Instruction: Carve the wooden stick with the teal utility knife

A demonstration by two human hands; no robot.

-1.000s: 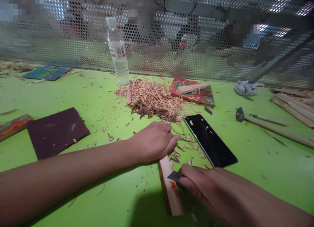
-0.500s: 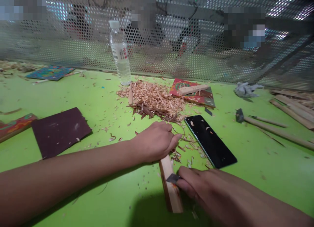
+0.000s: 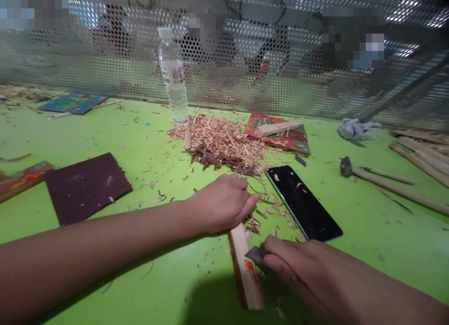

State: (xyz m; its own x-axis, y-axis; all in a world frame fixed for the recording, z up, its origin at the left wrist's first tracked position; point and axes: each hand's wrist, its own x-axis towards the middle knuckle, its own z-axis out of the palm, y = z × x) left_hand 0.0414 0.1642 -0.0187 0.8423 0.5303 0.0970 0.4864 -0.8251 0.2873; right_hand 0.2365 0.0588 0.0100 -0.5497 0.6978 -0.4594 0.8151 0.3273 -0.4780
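A narrow strip of pale wood [image 3: 244, 273] with a dark left edge lies on the green table, pointing away from me. An orange-red patch marks its face near the middle. My left hand [image 3: 224, 201] is closed over the far end of the strip and hides it. My right hand [image 3: 294, 264] grips a carving knife [image 3: 257, 255]; only its grey angled blade shows, the handle being hidden in the fist. The blade tip is at the strip's right edge, close beside the orange-red patch.
A phone [image 3: 304, 203] lies right of my hands. Beyond are wood shavings [image 3: 224, 140], a water bottle [image 3: 173, 77] and a red painted board [image 3: 277, 133]. Dark sandpaper [image 3: 87, 187] lies left, a hammer [image 3: 386, 184] right. A perforated metal screen [image 3: 140, 72] stands behind.
My right hand has drawn the knife slightly to the right, uncovering more of the orange-red patch. The left hand keeps its hold on the strip.
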